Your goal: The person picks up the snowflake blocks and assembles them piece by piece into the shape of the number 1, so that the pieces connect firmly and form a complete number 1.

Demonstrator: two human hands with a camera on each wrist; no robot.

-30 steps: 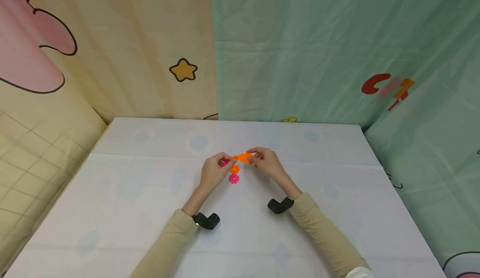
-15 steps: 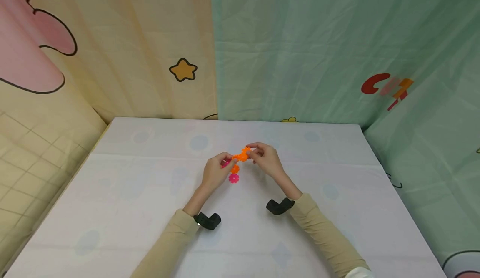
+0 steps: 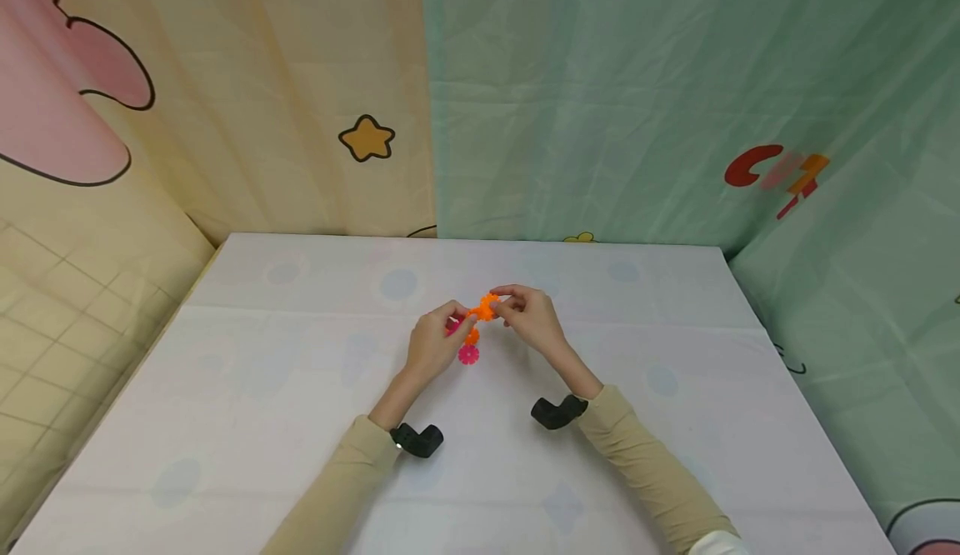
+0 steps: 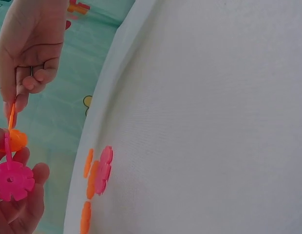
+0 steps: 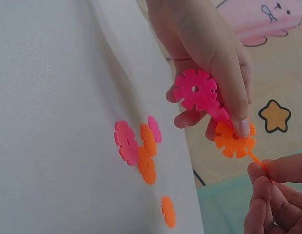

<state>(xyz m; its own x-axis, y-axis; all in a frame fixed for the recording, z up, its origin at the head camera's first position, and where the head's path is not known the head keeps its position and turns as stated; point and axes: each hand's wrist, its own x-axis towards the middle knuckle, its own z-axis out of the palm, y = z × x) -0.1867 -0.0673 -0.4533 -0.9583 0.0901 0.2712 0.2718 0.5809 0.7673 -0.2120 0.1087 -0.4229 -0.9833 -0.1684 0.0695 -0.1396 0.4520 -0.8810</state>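
My left hand (image 3: 433, 344) pinches a short chain of notched plastic discs above the table. In the right wrist view, a pink disc (image 5: 186, 96) at its end joins another pink one, then an orange disc (image 5: 228, 147) under my thumb. Opposite, my right hand (image 3: 534, 317) pinches a second orange disc (image 5: 256, 158), seen edge-on, between thumb and fingertips. It meets the rim of the first orange disc; how deep the slots engage I cannot tell. Beneath the hands, several loose discs lie on the table, among them a pink disc (image 3: 468, 355) and an orange disc (image 3: 472, 337).
A white-covered table (image 3: 300, 422) spreads beneath both arms. Printed curtains (image 3: 600, 105) hang behind its far edge and along the sides. Black wrist cameras (image 3: 558, 412) stick out inward from both wrists. One orange disc (image 5: 168, 212) lies apart from the other loose ones.
My right hand has shifted slightly up and left, tilting its orange disc upward. The left hand has edged a little to the right; both keep their hold. The loose discs stay put.
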